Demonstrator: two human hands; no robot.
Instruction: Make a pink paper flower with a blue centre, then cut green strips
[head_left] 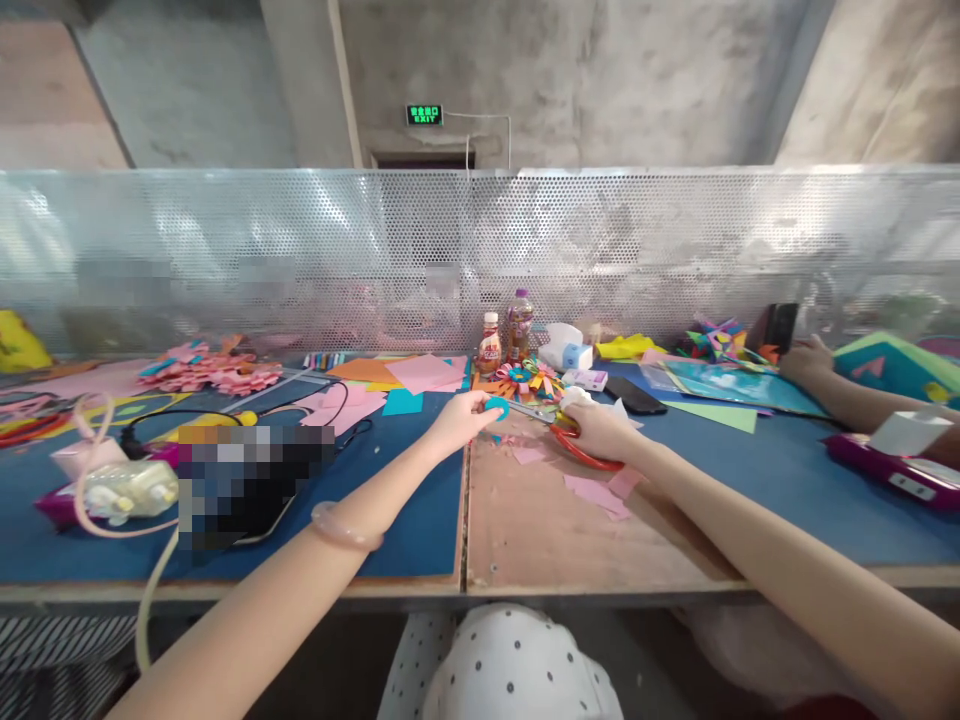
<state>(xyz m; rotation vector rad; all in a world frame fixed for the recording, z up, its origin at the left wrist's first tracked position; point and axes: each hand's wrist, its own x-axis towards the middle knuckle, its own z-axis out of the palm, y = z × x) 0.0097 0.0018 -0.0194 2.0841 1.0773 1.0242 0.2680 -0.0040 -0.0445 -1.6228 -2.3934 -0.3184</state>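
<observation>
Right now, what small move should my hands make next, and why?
Probably steady the blue paper piece and line its edge up with the scissors: your left hand pinches it, and your right hand holds the scissors, blades pointing toward it. Whether they touch is unclear.

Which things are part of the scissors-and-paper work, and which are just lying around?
Seem part of it:
- orange-handled scissors, in the right hand
- round blue paper piece, in the left hand
- perhaps the pink paper scraps

Probably just lying around:
- purple-capped bottle
- white-capped bottle
- black phone
- purple tissue box
</observation>
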